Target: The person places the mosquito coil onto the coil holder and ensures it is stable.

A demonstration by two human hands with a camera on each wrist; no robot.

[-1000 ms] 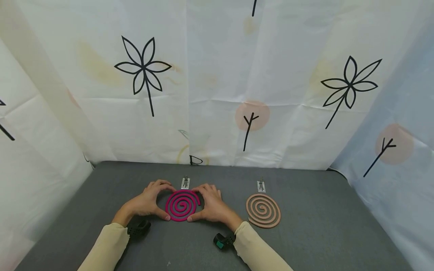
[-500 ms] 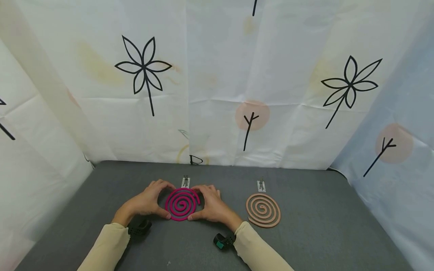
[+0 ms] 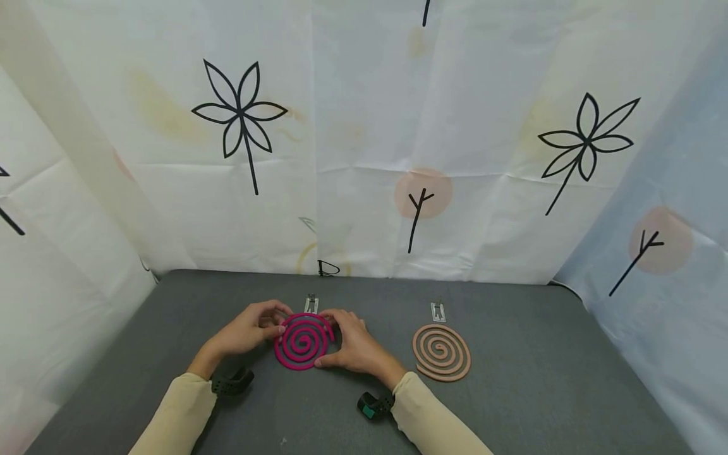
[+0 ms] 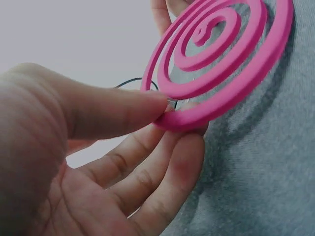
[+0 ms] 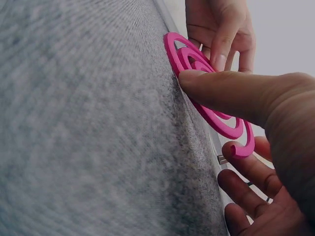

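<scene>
My left hand (image 3: 246,330) pinches the left edge of a pink mosquito coil (image 3: 305,342) between thumb and fingers. In the left wrist view the thumb lies on top of the coil (image 4: 184,118), with fingers beneath it; this edge is raised off the cloth and casts a shadow. My right hand (image 3: 354,344) holds the opposite side. Its thumb (image 5: 197,83) presses the near rim, and its index finger is by the coil's loose outer end. Just beyond the pink coil stands a small metal coil stand (image 3: 311,306), its lower part partly hidden.
A brown mosquito coil (image 3: 440,348) lies flat on the grey table (image 3: 523,379) to the right. Another metal stand (image 3: 438,312) sits just behind it. Printed white curtains (image 3: 364,145) rise along the table's back and sides.
My left thumb has moved from the coil's near rim up to its left edge, pinching it. The pink coil has shifted slightly away and left. My right hand has barely moved.
</scene>
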